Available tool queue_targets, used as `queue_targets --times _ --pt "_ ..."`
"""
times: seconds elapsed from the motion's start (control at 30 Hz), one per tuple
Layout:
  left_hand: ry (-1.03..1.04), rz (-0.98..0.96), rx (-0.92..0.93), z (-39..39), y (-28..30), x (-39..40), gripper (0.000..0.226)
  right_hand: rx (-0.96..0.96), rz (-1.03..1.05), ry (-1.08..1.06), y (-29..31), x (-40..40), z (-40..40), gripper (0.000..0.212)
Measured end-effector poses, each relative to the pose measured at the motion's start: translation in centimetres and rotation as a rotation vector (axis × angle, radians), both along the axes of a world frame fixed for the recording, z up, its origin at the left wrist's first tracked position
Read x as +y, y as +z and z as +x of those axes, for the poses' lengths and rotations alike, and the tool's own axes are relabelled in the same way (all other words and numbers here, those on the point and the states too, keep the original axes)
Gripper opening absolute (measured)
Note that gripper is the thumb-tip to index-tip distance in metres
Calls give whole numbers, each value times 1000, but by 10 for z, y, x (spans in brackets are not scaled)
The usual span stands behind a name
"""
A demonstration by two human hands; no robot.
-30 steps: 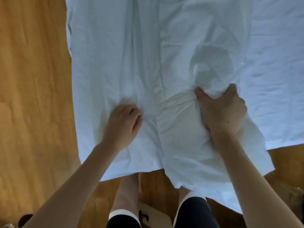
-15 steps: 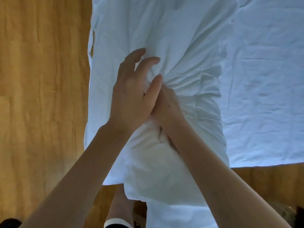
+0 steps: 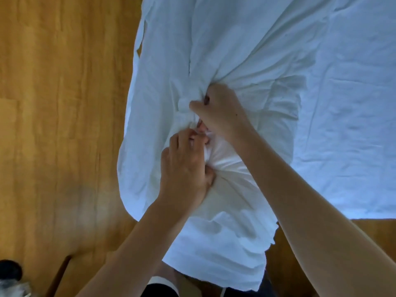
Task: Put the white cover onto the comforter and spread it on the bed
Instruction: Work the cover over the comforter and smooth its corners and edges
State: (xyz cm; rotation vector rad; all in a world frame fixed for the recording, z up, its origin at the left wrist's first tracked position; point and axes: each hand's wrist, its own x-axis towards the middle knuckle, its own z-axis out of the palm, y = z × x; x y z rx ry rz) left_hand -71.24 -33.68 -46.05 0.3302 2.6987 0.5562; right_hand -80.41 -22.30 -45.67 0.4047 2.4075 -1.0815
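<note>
The white cover (image 3: 225,43) lies in a long bunched strip from the top of the view down to my legs, with the bulk of the comforter (image 3: 227,232) showing as a padded lump under it near the lower edge. My left hand (image 3: 184,166) grips a gathered fold of the cover at the middle. Just above it, my right hand (image 3: 218,110) clutches another bunch of the same fabric, and creases radiate from both fists. The two hands nearly touch.
A flat white sheet (image 3: 347,125) covers the bed to the right. Wooden floor (image 3: 60,125) fills the left side and shows again at the lower right. A dark object (image 3: 9,271) sits at the bottom left corner. My legs are under the hanging fabric.
My left hand was open over the right; now it has dropped below it and closed on the cover. The right hand has shifted up and right, still gripping fabric.
</note>
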Motion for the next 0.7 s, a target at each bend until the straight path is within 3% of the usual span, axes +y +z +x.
queue_targets --times 0.1,0.2,0.37,0.47,0.53,0.6,0.7 --pt "86 54 45 10 -15 -12 47 295 -7 146 9 7 36 11" --pt "195 143 62 15 -18 -15 37 624 246 324 8 36 63 30" --pt "276 402 67 16 -19 -33 34 541 477 431 -18 28 86 52" --pt "740 694 -10 -13 -23 -58 18 542 525 361 -28 21 83 50" --pt "909 559 15 -40 -50 -82 19 558 552 332 -33 19 82 49" --pt "847 327 -47 -64 -89 -105 31 558 576 307 -36 11 82 48" --pt "719 148 -273 -88 -144 -126 47 561 630 281 -43 -2 77 48"
